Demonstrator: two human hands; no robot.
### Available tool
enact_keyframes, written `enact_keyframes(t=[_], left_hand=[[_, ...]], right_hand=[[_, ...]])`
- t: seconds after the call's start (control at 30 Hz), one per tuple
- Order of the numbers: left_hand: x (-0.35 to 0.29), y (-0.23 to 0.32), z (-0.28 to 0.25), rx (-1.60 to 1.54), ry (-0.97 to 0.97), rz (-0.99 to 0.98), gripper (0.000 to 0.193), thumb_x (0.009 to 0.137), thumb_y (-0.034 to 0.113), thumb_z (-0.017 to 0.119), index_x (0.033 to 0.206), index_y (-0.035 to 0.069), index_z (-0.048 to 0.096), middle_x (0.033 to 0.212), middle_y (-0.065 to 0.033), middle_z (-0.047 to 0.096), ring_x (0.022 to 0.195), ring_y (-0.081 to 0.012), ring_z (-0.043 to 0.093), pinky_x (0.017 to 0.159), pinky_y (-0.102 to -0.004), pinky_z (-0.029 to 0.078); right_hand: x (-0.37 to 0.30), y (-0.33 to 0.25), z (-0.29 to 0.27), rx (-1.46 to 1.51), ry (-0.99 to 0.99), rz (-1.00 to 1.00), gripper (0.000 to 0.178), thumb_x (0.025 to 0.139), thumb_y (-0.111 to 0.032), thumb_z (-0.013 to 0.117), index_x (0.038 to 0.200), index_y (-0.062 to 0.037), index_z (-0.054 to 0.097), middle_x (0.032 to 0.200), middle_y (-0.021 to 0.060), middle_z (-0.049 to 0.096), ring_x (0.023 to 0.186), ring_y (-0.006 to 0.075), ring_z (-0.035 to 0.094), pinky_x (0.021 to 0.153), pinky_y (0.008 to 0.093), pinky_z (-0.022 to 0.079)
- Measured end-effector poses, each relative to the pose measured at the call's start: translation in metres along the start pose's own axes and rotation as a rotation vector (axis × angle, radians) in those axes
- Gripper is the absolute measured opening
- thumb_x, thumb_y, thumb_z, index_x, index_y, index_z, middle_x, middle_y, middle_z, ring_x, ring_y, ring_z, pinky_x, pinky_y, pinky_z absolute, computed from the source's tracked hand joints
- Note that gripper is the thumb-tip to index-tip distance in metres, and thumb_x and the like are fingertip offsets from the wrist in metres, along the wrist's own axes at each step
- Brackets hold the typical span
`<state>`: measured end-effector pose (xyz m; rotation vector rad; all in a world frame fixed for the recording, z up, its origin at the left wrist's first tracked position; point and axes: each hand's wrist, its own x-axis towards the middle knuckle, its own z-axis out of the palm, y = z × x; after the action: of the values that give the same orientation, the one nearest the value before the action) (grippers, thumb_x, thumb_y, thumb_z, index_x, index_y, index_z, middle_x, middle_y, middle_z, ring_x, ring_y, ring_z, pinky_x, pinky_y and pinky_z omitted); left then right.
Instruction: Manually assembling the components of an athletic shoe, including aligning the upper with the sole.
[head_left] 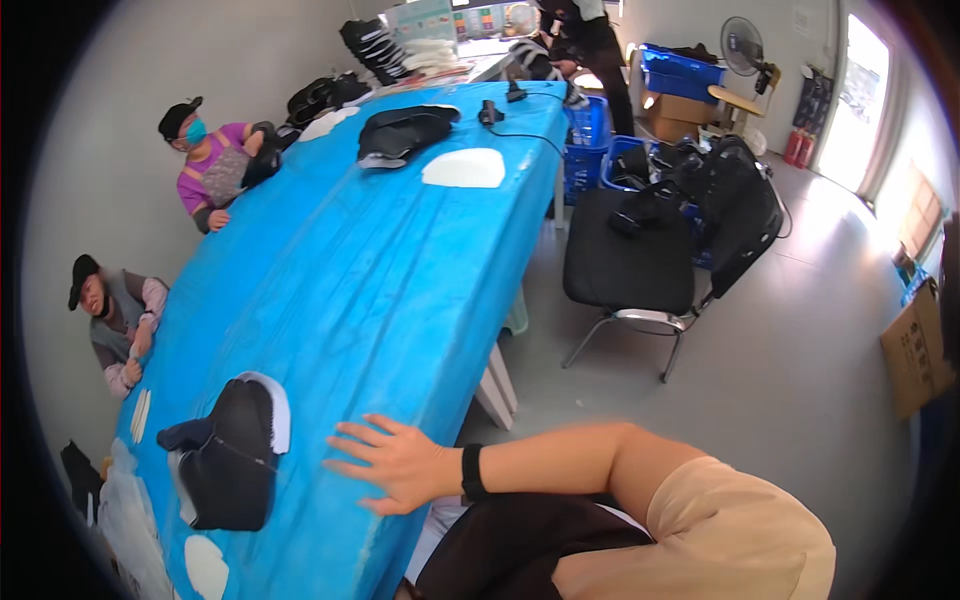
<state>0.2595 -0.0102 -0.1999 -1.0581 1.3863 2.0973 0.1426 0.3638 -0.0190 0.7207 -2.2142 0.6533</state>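
Blue-covered table stretches from near to far, with a black chair standing at its right. Near left on it lies a black boot piece with white edges. Just right of that, the person's right hand extends palm down over the near right side, fingers spread wide. A small white patch lies nearer, at left.

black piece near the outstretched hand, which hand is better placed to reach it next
Probably the right hand: it's over the blue cover, open and pointing toward the black piece. The left hand is out of view.
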Motion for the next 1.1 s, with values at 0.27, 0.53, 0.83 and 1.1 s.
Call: enact_keyframes(t=[0.27, 0.53, 0.83, 1.1], left_hand=[[-0.05, 0.05, 0.055, 0.183, -0.076, 0.285, 0.024, 0.097, 0.022, 0.053, 0.101, -0.001, 0.058, 0.072, -0.0065, 0.062, 0.058, -0.0126, 0.055, 0.054, -0.0252, 0.046], [-0.134, 0.093, 0.12, 0.429, -0.216, 0.61, 0.024, 0.097, 0.022, 0.054, 0.102, -0.001, 0.058, 0.074, -0.0075, 0.062, 0.06, -0.0132, 0.056, 0.055, -0.0256, 0.046], [-0.147, 0.097, 0.165, 0.57, -0.406, 0.682, 0.024, 0.096, 0.022, 0.054, 0.102, -0.001, 0.058, 0.076, -0.0087, 0.063, 0.062, -0.014, 0.057, 0.057, -0.0261, 0.047], [-0.15, 0.095, 0.123, 0.493, -0.385, 0.698, 0.024, 0.096, 0.022, 0.055, 0.103, -0.001, 0.057, 0.078, -0.0097, 0.064, 0.063, -0.0147, 0.057, 0.058, -0.0265, 0.047]], right_hand=[[-0.001, 0.004, 0.014, -0.003, 0.055, 0.0, 0.063, 0.075, -0.043, 0.058, 0.128, -0.0089, 0.053, 0.127, 0.0151, 0.053, 0.119, 0.0301, 0.051, 0.103, 0.0503, 0.036], [0.009, -0.003, 0.026, 0.107, 0.096, -0.049, 0.063, 0.073, -0.044, 0.059, 0.124, -0.0051, 0.056, 0.123, 0.018, 0.055, 0.117, 0.0336, 0.052, 0.108, 0.0551, 0.029], [-0.005, 0.006, 0.01, 0.053, 0.066, 0.004, 0.06, 0.073, -0.046, 0.062, 0.115, -0.0023, 0.059, 0.119, 0.0195, 0.056, 0.117, 0.035, 0.051, 0.106, 0.053, 0.031], [-0.001, -0.002, 0.003, -0.017, 0.034, 0.009, 0.056, 0.075, -0.045, 0.064, 0.117, -0.0087, 0.06, 0.122, 0.0143, 0.057, 0.117, 0.031, 0.052, 0.106, 0.0537, 0.033]])
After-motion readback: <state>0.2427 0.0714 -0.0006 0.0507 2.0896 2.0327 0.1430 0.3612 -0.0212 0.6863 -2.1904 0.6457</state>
